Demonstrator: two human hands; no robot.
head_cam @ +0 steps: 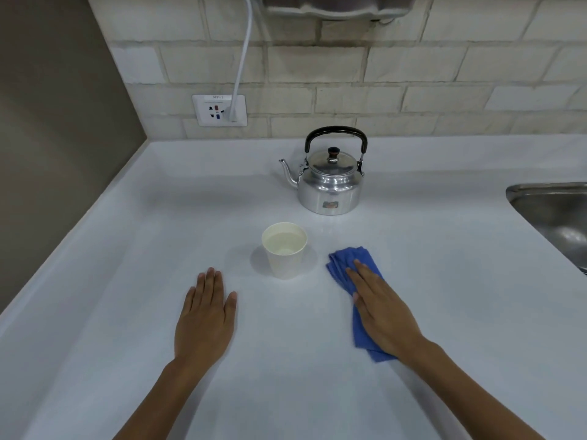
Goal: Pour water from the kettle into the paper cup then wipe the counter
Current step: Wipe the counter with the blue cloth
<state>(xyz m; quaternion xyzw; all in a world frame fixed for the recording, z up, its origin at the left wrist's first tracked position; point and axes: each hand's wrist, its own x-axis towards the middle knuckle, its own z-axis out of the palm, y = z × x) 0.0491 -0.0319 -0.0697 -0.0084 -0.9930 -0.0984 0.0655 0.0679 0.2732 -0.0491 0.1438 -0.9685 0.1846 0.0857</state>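
Note:
A shiny metal kettle (330, 185) with a black handle stands upright at the back of the white counter (127, 249), spout pointing left. In front of it stands a white paper cup (285, 252) holding water. To the cup's right lies a folded blue cloth (344, 265), and my right hand (379, 308) rests flat on top of it, fingers straight. My left hand (205, 315) lies flat on the bare counter, left of and nearer than the cup, holding nothing.
A steel sink (556, 214) is set into the counter at the right edge. On the tiled back wall a socket (219, 110) has a white cable plugged in. A brown wall closes the left side.

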